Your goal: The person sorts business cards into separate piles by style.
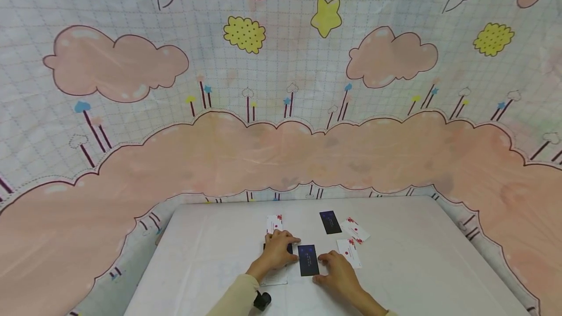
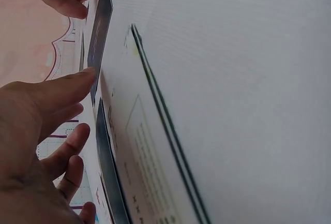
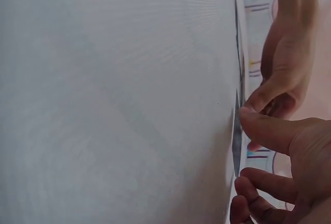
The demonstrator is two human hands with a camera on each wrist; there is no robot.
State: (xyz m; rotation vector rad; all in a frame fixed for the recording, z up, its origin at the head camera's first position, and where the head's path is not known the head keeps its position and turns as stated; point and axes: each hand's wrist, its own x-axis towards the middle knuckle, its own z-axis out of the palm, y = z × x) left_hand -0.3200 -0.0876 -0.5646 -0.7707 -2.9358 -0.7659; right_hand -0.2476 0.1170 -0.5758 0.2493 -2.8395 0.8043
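A hand could pass along the left or right edge of the desk [image 1: 439, 267]. Between the left hand [image 1: 277, 250] and right hand [image 1: 341, 273], a dark card [image 1: 309, 260] fills most of the gap; toward the far edge, a second dark card [image 1: 330, 222] and red-marked white cards [image 1: 352, 252] lie in the way.

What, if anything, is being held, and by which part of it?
Nothing appears held; the dark card between the left hand and right hand lies on the table.

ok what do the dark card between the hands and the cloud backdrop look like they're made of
Dark card: probably stiff paper, fairly matte, as it looks flat with crisp edges and no strong glare; thin plastic is possible. Cloud backdrop: likely printed cloth, matte, judging by its soft ripples.
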